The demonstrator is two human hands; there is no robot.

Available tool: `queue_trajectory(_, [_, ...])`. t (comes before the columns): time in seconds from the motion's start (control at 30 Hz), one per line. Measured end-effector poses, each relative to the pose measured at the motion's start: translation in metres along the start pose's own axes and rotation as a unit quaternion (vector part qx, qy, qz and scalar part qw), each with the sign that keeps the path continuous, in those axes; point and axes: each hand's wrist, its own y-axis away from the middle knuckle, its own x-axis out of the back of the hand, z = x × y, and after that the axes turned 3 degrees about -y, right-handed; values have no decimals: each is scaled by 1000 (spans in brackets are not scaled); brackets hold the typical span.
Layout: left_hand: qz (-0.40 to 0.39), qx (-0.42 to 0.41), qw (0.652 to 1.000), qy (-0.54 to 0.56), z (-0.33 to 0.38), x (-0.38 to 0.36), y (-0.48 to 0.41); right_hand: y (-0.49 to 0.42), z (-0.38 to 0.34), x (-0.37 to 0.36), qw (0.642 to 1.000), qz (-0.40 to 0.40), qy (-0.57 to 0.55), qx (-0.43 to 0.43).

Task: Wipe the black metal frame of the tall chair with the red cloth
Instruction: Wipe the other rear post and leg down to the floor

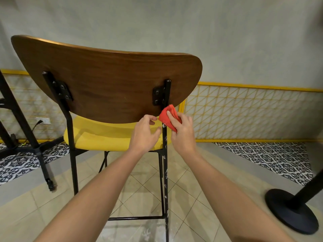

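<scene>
Cloth (165,118) in right hand (183,132), against frame (165,172)

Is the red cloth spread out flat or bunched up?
Bunched: the right hand grips the red cloth wadded against the black post.

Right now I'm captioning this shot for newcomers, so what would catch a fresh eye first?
A brown wooden backrest fills the middle, above a yellow seat. Below its right edge the right hand holds a red cloth against the black frame post, white-flecked lower down; the left hand hovers beside it.
</scene>
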Motion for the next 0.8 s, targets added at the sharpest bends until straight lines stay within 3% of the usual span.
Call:
queue_trajectory(0.2, [-19, 19, 1000, -12, -6, -3, 1, 16, 19, -8, 991, -83, 96, 41])
queue_trajectory(0.47, [-19, 37, 999, 8, -8, 1, 1, 2, 9, -5, 995, 4, 65, 76])
queue_trajectory(0.8, [-37, 58, 997, 30, -11, -4, 5, 13, 20, -12, 979, -68, 154, 112])
